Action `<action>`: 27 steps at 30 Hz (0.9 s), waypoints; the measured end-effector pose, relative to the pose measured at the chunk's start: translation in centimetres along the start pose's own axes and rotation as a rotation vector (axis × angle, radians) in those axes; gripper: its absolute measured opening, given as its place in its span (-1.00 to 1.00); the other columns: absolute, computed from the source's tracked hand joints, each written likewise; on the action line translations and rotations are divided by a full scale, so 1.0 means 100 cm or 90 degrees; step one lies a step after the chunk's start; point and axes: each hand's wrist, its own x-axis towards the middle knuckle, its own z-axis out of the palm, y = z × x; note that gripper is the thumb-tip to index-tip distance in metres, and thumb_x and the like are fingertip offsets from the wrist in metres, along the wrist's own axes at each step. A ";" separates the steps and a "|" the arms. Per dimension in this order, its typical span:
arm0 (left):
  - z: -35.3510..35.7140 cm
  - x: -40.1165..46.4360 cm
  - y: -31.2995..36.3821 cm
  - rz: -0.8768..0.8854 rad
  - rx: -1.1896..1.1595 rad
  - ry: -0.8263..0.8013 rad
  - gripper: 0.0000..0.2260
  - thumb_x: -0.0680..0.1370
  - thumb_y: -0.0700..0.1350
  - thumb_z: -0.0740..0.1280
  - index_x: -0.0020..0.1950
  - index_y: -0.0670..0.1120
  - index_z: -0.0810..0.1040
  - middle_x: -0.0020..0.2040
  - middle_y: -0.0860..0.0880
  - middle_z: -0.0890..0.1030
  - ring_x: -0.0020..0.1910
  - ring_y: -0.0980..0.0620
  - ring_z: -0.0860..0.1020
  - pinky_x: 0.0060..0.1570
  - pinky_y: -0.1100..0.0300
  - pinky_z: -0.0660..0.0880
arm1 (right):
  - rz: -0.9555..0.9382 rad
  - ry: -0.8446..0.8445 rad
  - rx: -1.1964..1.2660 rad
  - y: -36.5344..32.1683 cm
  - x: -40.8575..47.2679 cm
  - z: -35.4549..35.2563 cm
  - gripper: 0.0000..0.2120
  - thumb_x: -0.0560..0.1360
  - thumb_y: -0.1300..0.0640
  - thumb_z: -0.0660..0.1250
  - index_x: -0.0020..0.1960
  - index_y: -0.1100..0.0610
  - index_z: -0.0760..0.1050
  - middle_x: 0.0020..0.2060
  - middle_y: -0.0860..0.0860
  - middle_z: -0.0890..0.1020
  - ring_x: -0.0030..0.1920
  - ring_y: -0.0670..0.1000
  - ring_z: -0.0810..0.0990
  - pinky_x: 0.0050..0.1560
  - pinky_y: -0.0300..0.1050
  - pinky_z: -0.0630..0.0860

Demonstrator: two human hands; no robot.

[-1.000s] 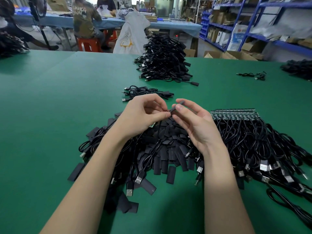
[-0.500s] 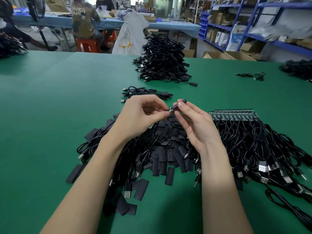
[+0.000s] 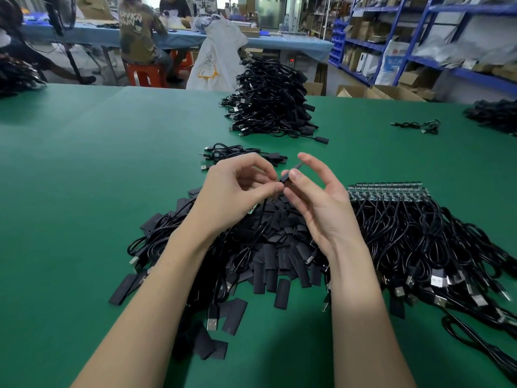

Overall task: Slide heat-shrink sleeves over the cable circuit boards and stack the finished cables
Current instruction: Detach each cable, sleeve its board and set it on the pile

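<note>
My left hand (image 3: 237, 191) and my right hand (image 3: 316, 200) meet above a heap of flat black heat-shrink sleeves (image 3: 274, 247). Between their fingertips is one black sleeve (image 3: 291, 175), held edge-on; my right thumb and forefinger pinch it. My left fingers pinch the black cable (image 3: 261, 217) that hangs down from it; the board end is hidden. To the right lies a bundle of cables with a row of green circuit boards (image 3: 389, 190). A small stack of sleeved cables (image 3: 243, 154) lies just beyond my hands.
A tall pile of black cables (image 3: 271, 102) stands farther back on the green table (image 3: 98, 163). A loose cable (image 3: 416, 126) and another dark pile (image 3: 495, 114) lie at the far right. People sit at a blue table behind; shelving stands at the right.
The hands have lifted slightly and drawn a little apart. My right hand's other fingers have spread open while thumb and forefinger keep the sleeve.
</note>
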 end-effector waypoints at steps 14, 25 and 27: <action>0.003 0.001 0.000 -0.046 0.022 0.001 -0.89 0.47 -0.20 0.55 -0.11 -0.07 0.65 -0.22 -0.06 0.73 -0.19 -0.08 0.72 -0.09 0.18 0.62 | -0.028 0.042 -0.015 0.004 -0.001 0.005 -0.77 0.51 0.31 0.46 0.08 0.05 0.70 -0.09 0.11 0.74 -0.02 -0.01 0.72 -0.06 -0.22 0.63; 0.016 0.002 0.002 -0.160 0.036 0.008 -0.87 0.48 -0.08 0.54 -0.11 -0.04 0.61 -0.27 0.01 0.71 -0.33 0.11 0.61 -0.15 0.17 0.55 | -0.023 0.110 0.003 0.006 0.002 0.002 -0.79 0.51 0.35 0.45 0.07 0.11 0.68 -0.11 0.14 0.74 -0.12 -0.03 0.71 -0.11 -0.28 0.61; 0.012 0.003 0.002 -0.206 0.025 -0.045 -0.85 0.50 -0.02 0.53 -0.06 -0.03 0.62 -0.25 -0.03 0.71 -0.28 0.08 0.60 -0.01 0.03 0.60 | -0.026 0.126 0.026 0.004 0.003 0.001 -0.80 0.51 0.35 0.44 0.07 0.13 0.67 -0.14 0.13 0.74 -0.14 -0.03 0.70 -0.10 -0.27 0.62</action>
